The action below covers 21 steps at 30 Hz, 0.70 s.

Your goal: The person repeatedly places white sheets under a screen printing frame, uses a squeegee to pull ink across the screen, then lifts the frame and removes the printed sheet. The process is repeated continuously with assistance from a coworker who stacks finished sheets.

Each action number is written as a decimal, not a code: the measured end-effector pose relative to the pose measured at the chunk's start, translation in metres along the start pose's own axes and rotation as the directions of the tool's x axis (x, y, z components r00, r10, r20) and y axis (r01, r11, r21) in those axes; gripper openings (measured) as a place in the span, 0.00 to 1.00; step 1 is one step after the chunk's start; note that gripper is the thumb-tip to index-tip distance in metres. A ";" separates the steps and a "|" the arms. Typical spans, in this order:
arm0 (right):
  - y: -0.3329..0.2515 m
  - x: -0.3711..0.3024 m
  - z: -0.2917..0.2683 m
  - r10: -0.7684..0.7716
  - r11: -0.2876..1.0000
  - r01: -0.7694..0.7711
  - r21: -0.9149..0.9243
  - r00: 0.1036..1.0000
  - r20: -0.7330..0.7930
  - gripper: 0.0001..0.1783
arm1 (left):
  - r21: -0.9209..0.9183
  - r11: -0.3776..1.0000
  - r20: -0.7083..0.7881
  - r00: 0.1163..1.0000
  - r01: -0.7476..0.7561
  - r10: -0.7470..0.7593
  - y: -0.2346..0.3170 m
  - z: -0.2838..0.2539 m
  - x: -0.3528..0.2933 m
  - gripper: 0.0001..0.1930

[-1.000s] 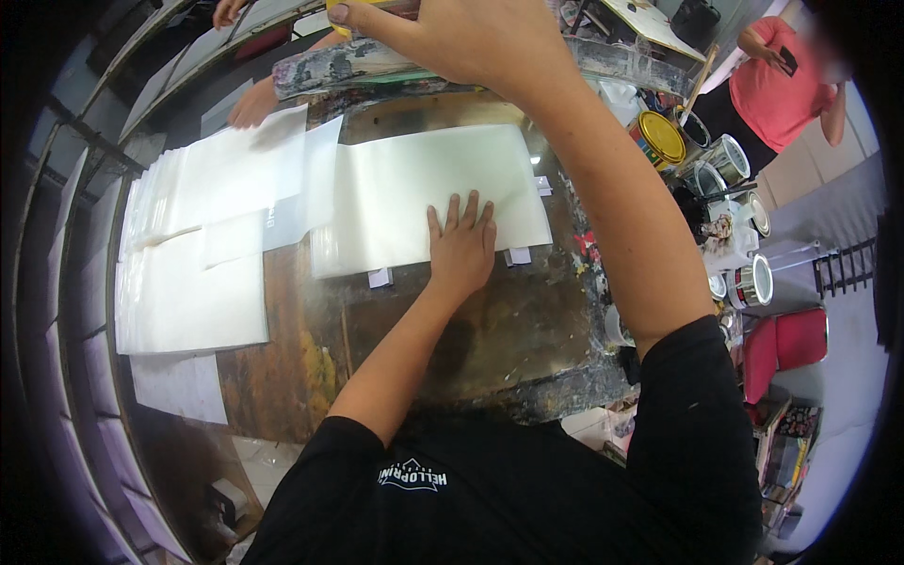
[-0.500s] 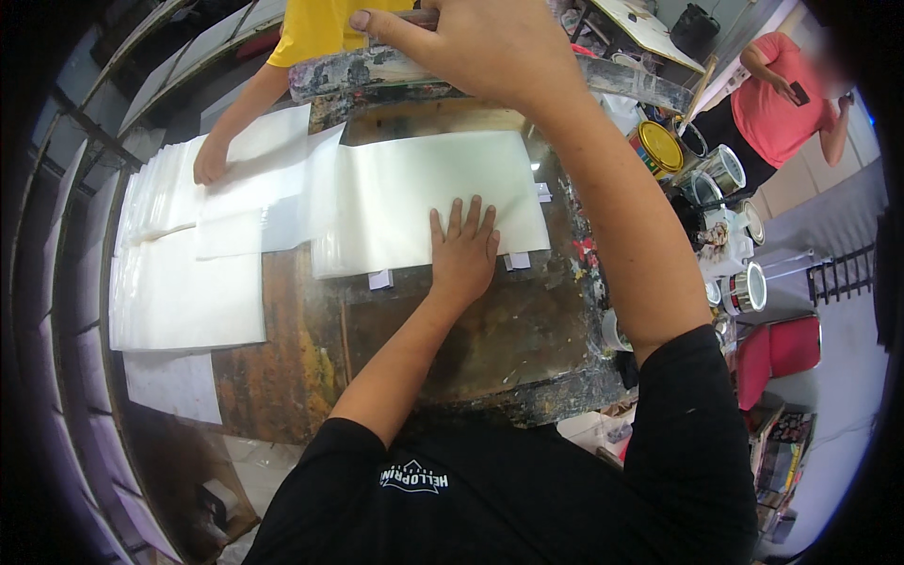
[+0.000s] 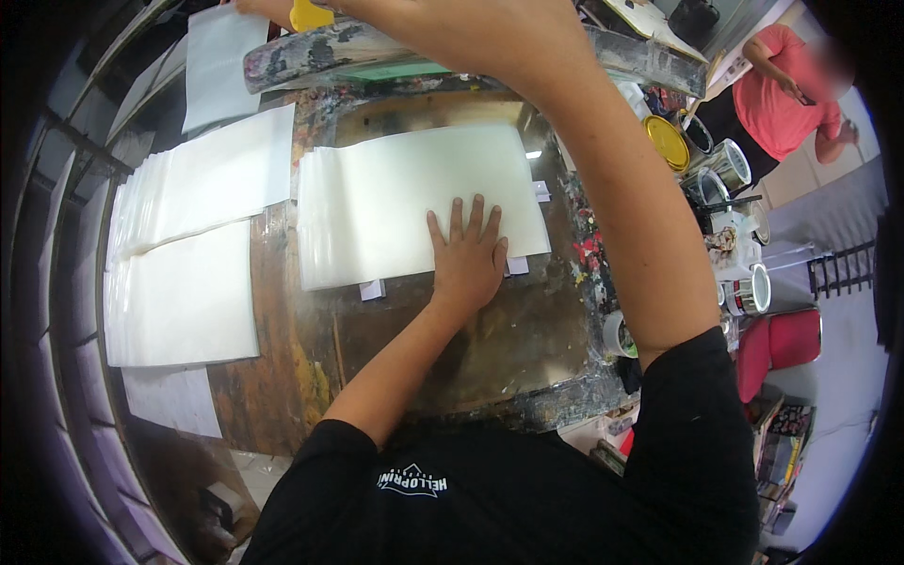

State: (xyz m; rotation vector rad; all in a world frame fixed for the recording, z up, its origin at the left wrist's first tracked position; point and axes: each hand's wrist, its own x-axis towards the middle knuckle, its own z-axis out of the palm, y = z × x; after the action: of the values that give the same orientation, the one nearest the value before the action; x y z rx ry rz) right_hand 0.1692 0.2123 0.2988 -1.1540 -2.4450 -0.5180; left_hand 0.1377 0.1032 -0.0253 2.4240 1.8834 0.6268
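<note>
My left hand (image 3: 466,259) lies flat, fingers spread wide open, pressing down on the near right corner of a white sheet (image 3: 414,202). It grips nothing; it just pins the sheet to the surface (image 3: 490,348), which is brown and stained with paint. The sheet stretches away from that hand to the left and up, and its long side runs left to right. My right hand (image 3: 471,33) is raised high, up past the far edge of the sheet, close to the camera. It looks closed around the paint-smeared frame (image 3: 377,47) that sits above the sheet, but I cannot tell how tight the hold is. So the left hand is the one on the sheet, and the right hand is farther from it. Small white tabs (image 3: 372,289) poke out from under the near edge of the sheet, just left of my left hand. Farther left lie stacks of more white sheets (image 3: 188,273). To the right of my left hand stand round paint cans (image 3: 730,169), one with a yellow lid (image 3: 666,143). A person in a pink shirt (image 3: 777,99) stands beyond the cans.
</note>
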 end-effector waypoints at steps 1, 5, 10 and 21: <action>0.003 -0.005 -0.022 0.067 0.997 -0.067 0.036 0.998 0.018 0.42 | -0.024 0.998 -0.016 0.998 -0.057 0.057 0.008 0.001 0.003 0.29; 0.001 -0.001 -0.021 0.142 0.983 -0.148 0.112 0.988 0.057 0.46 | -0.054 0.997 0.066 0.997 -0.046 0.050 0.008 -0.004 0.003 0.29; 0.000 -0.006 -0.016 0.117 0.969 -0.117 0.216 0.993 0.013 0.48 | -0.076 0.997 0.073 0.997 -0.015 0.020 0.005 0.000 -0.002 0.29; -0.019 -0.018 -0.023 0.223 0.960 -0.214 0.183 0.975 -0.027 0.44 | -0.026 0.999 -0.221 0.975 -0.034 0.027 0.008 -0.005 -0.005 0.31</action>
State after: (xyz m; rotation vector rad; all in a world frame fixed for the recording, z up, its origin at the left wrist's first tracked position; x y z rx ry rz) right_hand 0.1688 0.1785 0.3063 -1.2979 -2.2350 -0.2506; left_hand 0.1425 0.0949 -0.0206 2.4593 1.8975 0.9552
